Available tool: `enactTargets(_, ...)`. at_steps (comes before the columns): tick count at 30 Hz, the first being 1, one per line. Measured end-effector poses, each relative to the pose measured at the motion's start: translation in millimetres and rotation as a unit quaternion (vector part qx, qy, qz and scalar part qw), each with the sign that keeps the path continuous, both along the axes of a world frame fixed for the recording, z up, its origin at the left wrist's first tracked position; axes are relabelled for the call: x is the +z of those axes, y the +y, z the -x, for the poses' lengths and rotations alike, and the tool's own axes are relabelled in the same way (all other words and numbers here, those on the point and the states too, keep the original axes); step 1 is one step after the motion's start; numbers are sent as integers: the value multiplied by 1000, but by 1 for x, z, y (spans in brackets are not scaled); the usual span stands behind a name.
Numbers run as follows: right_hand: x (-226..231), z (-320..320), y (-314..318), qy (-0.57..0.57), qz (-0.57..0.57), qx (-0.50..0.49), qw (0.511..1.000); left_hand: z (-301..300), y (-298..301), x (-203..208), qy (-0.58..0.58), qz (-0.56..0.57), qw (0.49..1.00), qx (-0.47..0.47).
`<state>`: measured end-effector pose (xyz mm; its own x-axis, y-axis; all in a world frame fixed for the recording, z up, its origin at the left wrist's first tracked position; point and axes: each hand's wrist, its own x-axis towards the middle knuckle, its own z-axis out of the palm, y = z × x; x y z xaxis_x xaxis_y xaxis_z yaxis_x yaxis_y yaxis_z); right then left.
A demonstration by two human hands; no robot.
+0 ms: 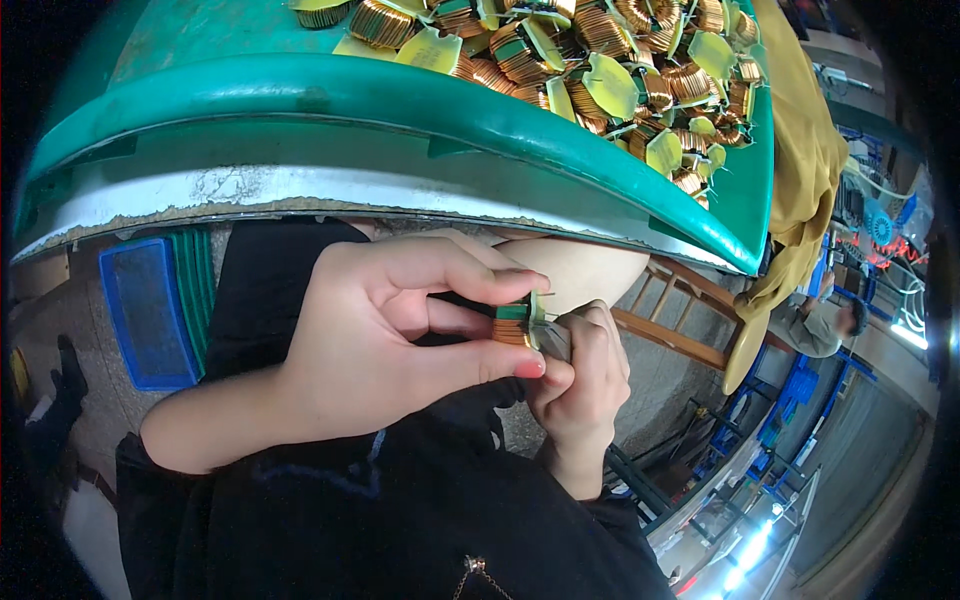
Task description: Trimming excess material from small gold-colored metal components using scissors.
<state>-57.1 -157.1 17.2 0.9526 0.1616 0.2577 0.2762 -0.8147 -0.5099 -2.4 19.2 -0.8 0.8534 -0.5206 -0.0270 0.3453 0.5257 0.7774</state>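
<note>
Over my lap, my left hand (350,335) pinches a copper-wound toroid coil (511,330) between thumb and forefinger. The coil shows a green core, copper windings and a thin plate on its right side. My right hand (588,385) is closed round a grey metal plier-like tool (553,341). The tool's tapering head meets the plate side of the coil; its handles are hidden in my fist. Whether its jaws grip a wire cannot be made out.
A green tray (300,85) ahead holds many similar coils (610,85) with yellow plates. Blue and green stacked crates (150,310) stand at lower left. A wooden stool or ladder-like frame (675,310) and yellow cloth (805,140) are at right. Another person (815,325) is farther off.
</note>
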Motion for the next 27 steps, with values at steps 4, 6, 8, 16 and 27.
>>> enactTargets(4, 0, 2, 1, -5, 8, 1, 1000, 1, 0, -1, -45, -12, 999, 1)
enactTargets(6, -1, 4, 5, -13, 8, -17, 1000, 1, 1, 0, -68, -27, 997, 5)
enactTargets(8, -2, 5, 7, -21, 6, -35, 999, 2, 1, 0, -91, -43, 995, 10)
enactTargets(16, 6, 6, 0, 22, -233, -50, 971, -1, 2, 11, 28, 47, 998, -6)
enactTargets(27, 23, 5, -11, 171, -126, -36, 977, -2, 8, 6, 205, 157, 950, -173)
